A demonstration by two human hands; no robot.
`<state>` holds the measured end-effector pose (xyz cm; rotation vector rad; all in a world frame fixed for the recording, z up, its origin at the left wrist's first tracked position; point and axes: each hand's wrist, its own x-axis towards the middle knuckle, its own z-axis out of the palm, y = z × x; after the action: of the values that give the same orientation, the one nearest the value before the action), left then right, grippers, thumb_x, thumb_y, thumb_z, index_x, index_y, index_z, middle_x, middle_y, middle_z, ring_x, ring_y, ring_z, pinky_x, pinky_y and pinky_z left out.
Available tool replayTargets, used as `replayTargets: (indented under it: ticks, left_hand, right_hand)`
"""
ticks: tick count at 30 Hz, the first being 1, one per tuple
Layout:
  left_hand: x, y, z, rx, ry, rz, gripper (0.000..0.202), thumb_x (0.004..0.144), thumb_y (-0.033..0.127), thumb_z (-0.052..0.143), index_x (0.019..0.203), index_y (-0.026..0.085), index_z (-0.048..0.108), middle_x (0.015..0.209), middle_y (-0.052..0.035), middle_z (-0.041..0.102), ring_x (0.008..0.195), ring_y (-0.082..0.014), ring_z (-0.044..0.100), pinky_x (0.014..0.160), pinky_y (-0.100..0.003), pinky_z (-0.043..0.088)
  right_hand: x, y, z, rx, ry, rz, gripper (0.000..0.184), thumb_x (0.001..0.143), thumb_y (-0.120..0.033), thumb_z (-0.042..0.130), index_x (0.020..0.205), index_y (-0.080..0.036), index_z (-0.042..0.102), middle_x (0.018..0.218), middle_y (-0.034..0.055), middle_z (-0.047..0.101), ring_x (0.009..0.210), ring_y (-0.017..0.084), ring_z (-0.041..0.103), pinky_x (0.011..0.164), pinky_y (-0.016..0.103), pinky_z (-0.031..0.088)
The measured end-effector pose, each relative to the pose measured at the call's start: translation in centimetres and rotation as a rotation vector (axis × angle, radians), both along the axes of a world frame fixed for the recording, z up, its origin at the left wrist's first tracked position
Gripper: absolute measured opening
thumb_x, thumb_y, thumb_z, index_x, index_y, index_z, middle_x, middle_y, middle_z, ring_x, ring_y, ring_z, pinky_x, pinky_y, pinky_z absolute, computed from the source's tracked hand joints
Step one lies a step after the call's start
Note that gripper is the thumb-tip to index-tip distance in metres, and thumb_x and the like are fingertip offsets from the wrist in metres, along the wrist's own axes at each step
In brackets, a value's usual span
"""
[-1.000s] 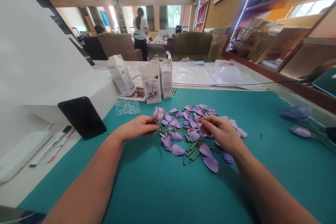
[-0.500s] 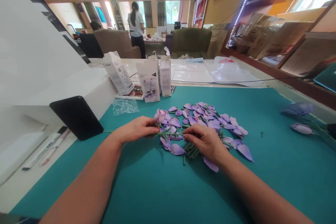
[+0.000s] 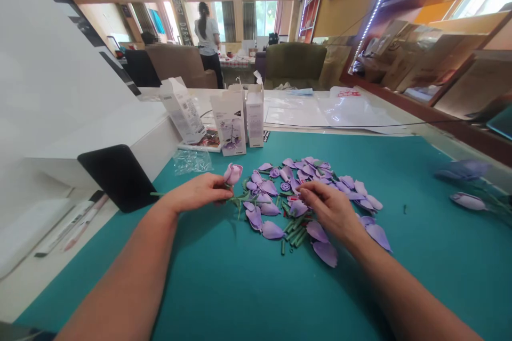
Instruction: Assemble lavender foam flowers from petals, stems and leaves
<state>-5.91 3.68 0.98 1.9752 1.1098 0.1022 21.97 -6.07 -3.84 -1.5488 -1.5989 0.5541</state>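
My left hand (image 3: 200, 192) is closed around the green stem of an artificial flower with a pale pink-lilac bud (image 3: 233, 174) on top. Green leaves hang by its fingertips, and the stem's other end pokes out behind the wrist. Over a heap of loose purple petals (image 3: 272, 230), my right hand (image 3: 330, 205) has thumb and fingers pinched together; anything between them is too small to make out. Below those fingers lie short green stem pieces (image 3: 295, 235). A purple wheel-shaped piece (image 3: 285, 186) rests in the heap, left of the right hand.
A black tablet-like panel (image 3: 116, 178) leans at the left, near some markers (image 3: 74, 224). White boxes (image 3: 229, 128) and clear plastic wrap (image 3: 192, 161) stand and lie at the back of the green mat (image 3: 240, 287). More purple flowers (image 3: 468, 201) lie at right. A person (image 3: 207, 37) stands far off.
My left hand has drawn the flower slightly left, away from the heap. My right hand has moved right and up from near the flower's leaves, uncovering the stem pieces.
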Motion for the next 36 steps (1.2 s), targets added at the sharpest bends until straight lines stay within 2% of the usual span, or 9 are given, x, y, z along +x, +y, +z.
replayTargets:
  ticks: [4,15,23,28,36]
  left_hand:
    - [-0.8,0.5,-0.2,-0.025,-0.015,0.056,0.033,0.074,0.049,0.057,0.081,0.016,0.062,0.08,-0.0027,0.062,0.074,-0.0185,0.06,0.07,-0.029,0.049]
    - [-2.7,2.0,-1.6,-0.068,-0.076,0.222,0.032,0.068,0.046,0.061,0.081,0.017,0.059,0.085,-0.0033,0.063,0.082,-0.0202,0.064,0.072,-0.03,0.053]
    - [-3.2,2.5,-2.1,-0.01,0.022,0.202,0.025,0.065,0.04,0.061,0.077,0.018,0.059,0.075,-0.0016,0.061,0.074,-0.0202,0.061,0.062,-0.028,0.048]
    - [-3.4,2.6,-2.0,0.086,0.098,0.193,0.024,0.064,0.041,0.061,0.068,0.018,0.06,0.066,0.0007,0.055,0.066,-0.0175,0.051,0.059,-0.028,0.038]
    - [-3.6,2.7,-2.0,0.111,0.098,0.156,0.022,0.067,0.04,0.058,0.074,0.019,0.058,0.072,0.0011,0.055,0.067,-0.0164,0.049,0.062,-0.027,0.038]
  right_hand:
    - [1.2,0.4,-0.5,0.02,-0.089,-0.066,0.026,0.086,-0.039,0.049,0.085,-0.02,0.066,0.073,0.0037,0.067,0.067,0.019,0.059,0.06,0.029,0.043]
    - [1.1,0.7,-1.2,0.01,-0.226,-0.024,0.028,0.086,-0.042,0.049,0.085,-0.022,0.069,0.071,0.0035,0.07,0.062,0.02,0.062,0.057,0.029,0.044]
    - [0.7,0.4,-1.4,-0.006,-0.231,-0.023,0.028,0.087,-0.042,0.048,0.086,-0.022,0.068,0.075,0.0043,0.07,0.066,0.021,0.062,0.059,0.03,0.045]
    - [0.6,0.3,-1.3,0.004,-0.239,-0.013,0.028,0.087,-0.042,0.048,0.085,-0.023,0.068,0.073,0.0036,0.069,0.064,0.02,0.061,0.058,0.03,0.044]
    - [0.6,0.3,-1.2,-0.011,-0.247,0.007,0.027,0.087,-0.042,0.047,0.084,-0.023,0.067,0.073,0.0034,0.069,0.064,0.021,0.061,0.058,0.03,0.043]
